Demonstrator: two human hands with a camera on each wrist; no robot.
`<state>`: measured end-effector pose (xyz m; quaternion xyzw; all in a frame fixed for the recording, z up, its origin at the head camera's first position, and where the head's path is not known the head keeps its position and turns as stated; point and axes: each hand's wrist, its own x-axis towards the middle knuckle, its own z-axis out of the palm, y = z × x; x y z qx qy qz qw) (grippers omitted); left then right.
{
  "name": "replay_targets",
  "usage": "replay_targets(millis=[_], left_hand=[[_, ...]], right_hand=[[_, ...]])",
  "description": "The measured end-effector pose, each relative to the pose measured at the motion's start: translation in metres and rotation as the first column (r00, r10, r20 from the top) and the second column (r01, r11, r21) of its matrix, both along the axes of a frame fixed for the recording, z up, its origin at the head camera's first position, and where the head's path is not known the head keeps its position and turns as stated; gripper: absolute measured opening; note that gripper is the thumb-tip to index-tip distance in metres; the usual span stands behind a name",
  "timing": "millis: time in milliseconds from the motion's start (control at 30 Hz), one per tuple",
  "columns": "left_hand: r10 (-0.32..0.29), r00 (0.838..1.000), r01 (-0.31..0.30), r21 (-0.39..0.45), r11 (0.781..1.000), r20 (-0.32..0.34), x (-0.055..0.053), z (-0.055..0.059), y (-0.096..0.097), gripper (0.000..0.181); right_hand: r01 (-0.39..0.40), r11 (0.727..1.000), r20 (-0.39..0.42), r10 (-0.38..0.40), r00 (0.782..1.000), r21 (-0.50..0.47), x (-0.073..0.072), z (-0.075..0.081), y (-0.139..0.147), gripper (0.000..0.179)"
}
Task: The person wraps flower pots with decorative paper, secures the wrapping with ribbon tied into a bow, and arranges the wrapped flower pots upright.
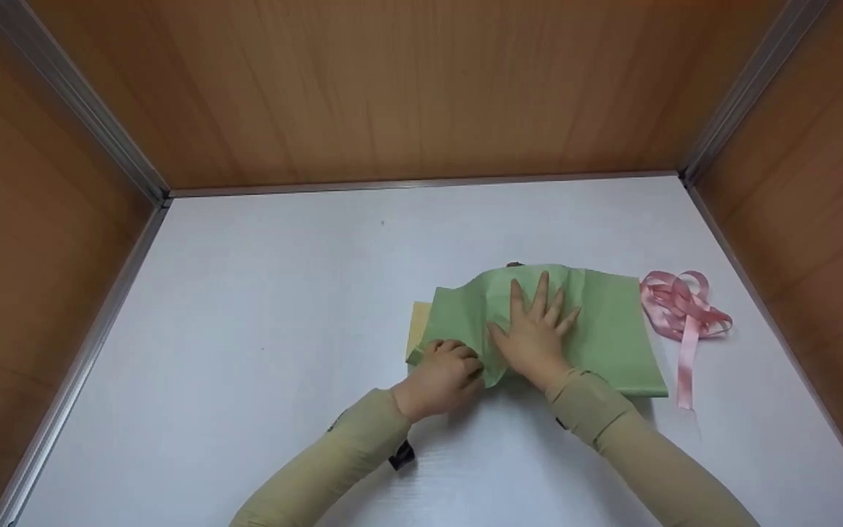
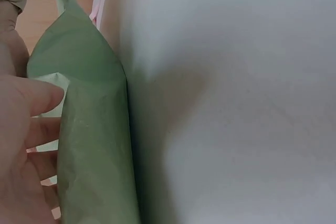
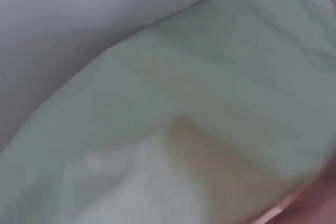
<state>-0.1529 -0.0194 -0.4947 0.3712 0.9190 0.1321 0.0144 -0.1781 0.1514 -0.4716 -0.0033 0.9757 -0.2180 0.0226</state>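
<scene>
A sheet of green paper (image 1: 615,329), creased and bulging in the middle, lies over something on the white table. My right hand (image 1: 535,338) presses on the bulge with its fingers spread. At the paper's front left edge, my left hand (image 1: 442,375) grips the paper with curled fingers. In the left wrist view, a fold of the green paper (image 2: 97,150) stands up, and the fingertips reach behind its edge. A yellow sheet (image 1: 417,326) sticks out on the left from beneath the green paper. What the paper covers is mostly hidden.
A loose heap of pink satin ribbon (image 1: 685,311) lies right of the paper, one end trailing forward. A small dark bit (image 1: 514,264) peeks out behind the paper. Wood-grain panels (image 1: 421,95) with metal edging enclose the white table (image 1: 268,293) at the back and sides.
</scene>
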Motion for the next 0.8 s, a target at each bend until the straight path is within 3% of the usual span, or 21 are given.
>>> replay_targets(millis=[100, 233, 333, 467, 600, 700, 733, 800], left_hand=[[0.013, 0.999, -0.013, -0.005, 1.000, -0.044, 0.002, 0.004, -0.002, 0.021], [0.017, 0.998, -0.017, 0.011, 1.000, -0.061, 0.002, 0.009, -0.002, 0.021], [0.014, 0.999, -0.013, 0.022, 1.000, -0.037, 0.002, 0.011, -0.003, 0.020], [0.018, 1.000, -0.020, 0.047, 0.999, 0.026, -0.001, 0.013, -0.008, 0.019], [0.081, 0.994, -0.089, 0.104, 0.991, 0.077, -0.007, 0.014, -0.018, 0.019], [0.191, 0.972, -0.212, 0.167, 0.963, 0.134, -0.013, 0.011, -0.025, 0.021], [0.236, 0.957, -0.266, 0.185, 0.946, 0.170, -0.015, 0.010, -0.028, 0.023], [0.328, 0.907, -0.385, 0.204, 0.900, 0.265, -0.019, 0.007, -0.032, 0.031]], right_hand=[[0.016, 0.999, -0.008, -0.016, 1.000, -0.032, 0.001, 0.001, 0.000, 0.079], [0.040, 0.998, 0.079, -0.036, 0.996, -0.047, -0.004, -0.001, 0.000, 0.081], [0.063, 0.997, 0.134, -0.056, 0.989, -0.053, -0.009, -0.004, 0.000, 0.082], [0.085, 0.996, 0.091, -0.081, 0.993, -0.038, -0.011, -0.009, 0.000, 0.084], [0.081, 0.997, 0.057, -0.080, 0.995, -0.014, -0.011, -0.012, -0.001, 0.088], [0.072, 0.997, 0.061, -0.072, 0.996, -0.004, -0.010, -0.013, -0.002, 0.090], [0.069, 0.998, 0.058, -0.069, 0.996, -0.004, -0.010, -0.013, -0.002, 0.090], [0.063, 0.998, 0.044, -0.062, 0.997, -0.004, -0.008, -0.014, -0.003, 0.090]])
